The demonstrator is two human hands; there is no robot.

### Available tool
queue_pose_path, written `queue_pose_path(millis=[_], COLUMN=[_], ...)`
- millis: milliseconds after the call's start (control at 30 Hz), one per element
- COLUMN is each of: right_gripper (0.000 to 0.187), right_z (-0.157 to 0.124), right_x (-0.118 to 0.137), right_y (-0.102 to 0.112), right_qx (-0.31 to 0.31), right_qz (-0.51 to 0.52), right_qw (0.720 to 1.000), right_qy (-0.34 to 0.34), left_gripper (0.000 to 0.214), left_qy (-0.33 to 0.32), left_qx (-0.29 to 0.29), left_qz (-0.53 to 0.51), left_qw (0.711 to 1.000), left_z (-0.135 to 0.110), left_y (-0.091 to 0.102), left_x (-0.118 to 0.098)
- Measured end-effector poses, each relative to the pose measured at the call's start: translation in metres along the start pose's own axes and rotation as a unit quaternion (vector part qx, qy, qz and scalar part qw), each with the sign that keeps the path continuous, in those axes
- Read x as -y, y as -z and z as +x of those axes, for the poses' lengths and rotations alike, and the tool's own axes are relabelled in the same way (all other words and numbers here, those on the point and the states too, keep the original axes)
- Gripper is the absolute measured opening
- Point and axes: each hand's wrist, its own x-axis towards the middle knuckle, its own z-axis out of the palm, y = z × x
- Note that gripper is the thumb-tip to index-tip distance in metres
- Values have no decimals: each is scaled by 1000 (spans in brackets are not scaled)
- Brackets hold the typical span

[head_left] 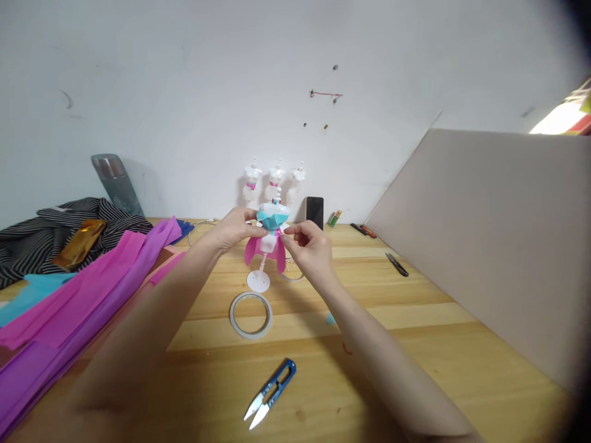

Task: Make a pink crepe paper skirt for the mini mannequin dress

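A small white mannequin [269, 245] on a round stand is held up over the wooden table [438, 320]. It wears a pink paper skirt and a teal paper top. My left hand [236, 229] grips its left side, fingers closed on the teal paper. My right hand [308, 244] pinches the paper at its right side. The stand's round foot [258, 281] hangs just above the table.
A roll of clear tape [250, 314] lies below the mannequin, blue-handled snips [271, 394] nearer me. Pink and purple paper sheets [78, 301] cover the left. Three white mannequins [274, 181], a phone [314, 211] and a grey bottle [115, 181] stand by the wall. A grey board [498, 234] leans right; black snips [397, 264] lie beside it.
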Motion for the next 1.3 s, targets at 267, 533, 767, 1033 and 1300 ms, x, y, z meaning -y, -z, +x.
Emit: queue_pose_path(millis=[267,533,767,1033,1300], right_gripper=[10,12,13,14,11], right_z=[2,6,11,7,9], right_x=[3,6,3,6,10], right_y=[1,-2,-3,-1,-5], right_qx=[10,10,40,25,-3], right_qz=[-88,-72,13,34,-39], right_qw=[991,996,995,996,999], right_qy=[103,43,-92,-80,-20], left_gripper=[22,24,23,23,23], left_qy=[5,9,9,10,5], left_qx=[-5,-10,-14,-17,1], left_qz=[-5,-4,8,1,10], left_qw=[1000,1000,1000,1000,1000], left_z=[-1,0,-1,-1,0], left_y=[-5,-4,-5,-6,-4], left_x=[-7,-7,-9,-10,-8])
